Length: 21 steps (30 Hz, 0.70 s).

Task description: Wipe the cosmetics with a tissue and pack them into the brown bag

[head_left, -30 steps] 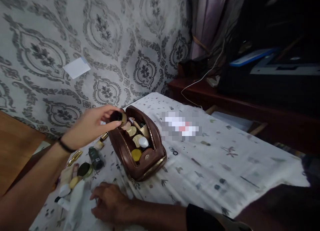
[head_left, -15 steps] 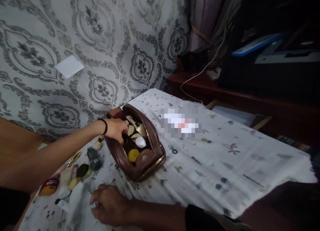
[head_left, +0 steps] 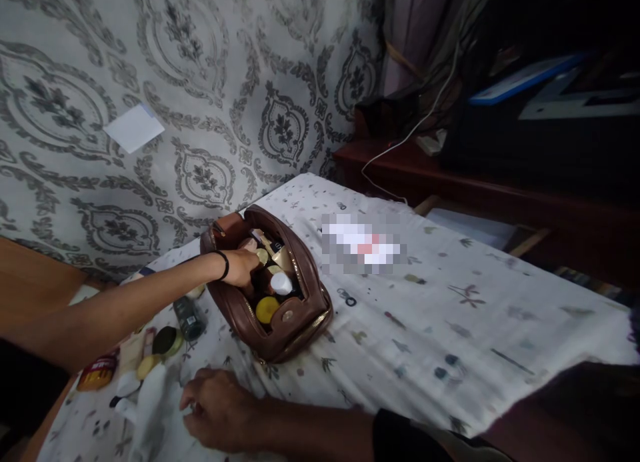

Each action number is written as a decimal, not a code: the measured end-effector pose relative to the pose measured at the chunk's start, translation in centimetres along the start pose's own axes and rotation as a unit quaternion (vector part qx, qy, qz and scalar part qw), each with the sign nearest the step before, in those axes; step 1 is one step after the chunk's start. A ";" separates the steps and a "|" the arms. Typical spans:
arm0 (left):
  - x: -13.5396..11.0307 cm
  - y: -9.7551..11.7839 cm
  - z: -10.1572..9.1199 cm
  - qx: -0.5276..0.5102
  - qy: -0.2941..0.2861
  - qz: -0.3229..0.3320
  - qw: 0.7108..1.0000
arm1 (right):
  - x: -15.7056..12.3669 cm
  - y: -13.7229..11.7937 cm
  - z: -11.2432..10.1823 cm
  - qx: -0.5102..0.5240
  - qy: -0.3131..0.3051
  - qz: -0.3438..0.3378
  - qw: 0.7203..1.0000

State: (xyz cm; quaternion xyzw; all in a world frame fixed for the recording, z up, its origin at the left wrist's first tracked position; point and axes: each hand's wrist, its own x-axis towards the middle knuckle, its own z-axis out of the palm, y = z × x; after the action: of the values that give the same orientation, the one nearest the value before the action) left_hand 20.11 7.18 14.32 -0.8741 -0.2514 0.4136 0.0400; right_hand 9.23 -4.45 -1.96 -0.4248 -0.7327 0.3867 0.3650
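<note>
My left hand (head_left: 243, 270), with a black band at its wrist, reaches over the near rim into the open brown zip bag (head_left: 300, 342). Its fingertips are hidden among the contents. Inside the bag show a white cap (head_left: 281, 284), a round yellow lid (head_left: 267, 310) and a pale gold round piece (head_left: 262, 257). My right hand (head_left: 217, 409) lies on the cloth in front of the bag, fingers loosely bent and apart, holding nothing that I can see. Left of it are a whitish translucent item (head_left: 153, 402) and a small black-capped tube (head_left: 123, 407).
Left of the bag stand a dark green bottle (head_left: 189, 319), a dark-lidded jar (head_left: 167, 342) and a red-and-amber container (head_left: 97, 372). A blurred-out white item (head_left: 360, 242) lies on the patterned tablecloth (head_left: 425, 329). A white cable (head_left: 400, 145) hangs by the dark red furniture (head_left: 390, 162).
My left hand has moved a little rightward and deeper into the bag, its forearm now covering some items on the left. My right hand has stayed in place.
</note>
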 end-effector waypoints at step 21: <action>-1.4 -1.1 -2.4 -0.011 0.104 -0.037 0.994 | -0.2 -0.1 -0.2 -0.020 0.008 0.000 1.000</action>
State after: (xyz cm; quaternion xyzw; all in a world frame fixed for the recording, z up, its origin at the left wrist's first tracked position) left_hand 20.72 7.79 17.20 -0.9029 -0.2821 0.3163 0.0715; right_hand 9.41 -4.59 -1.87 -0.4350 -0.7372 0.3686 0.3626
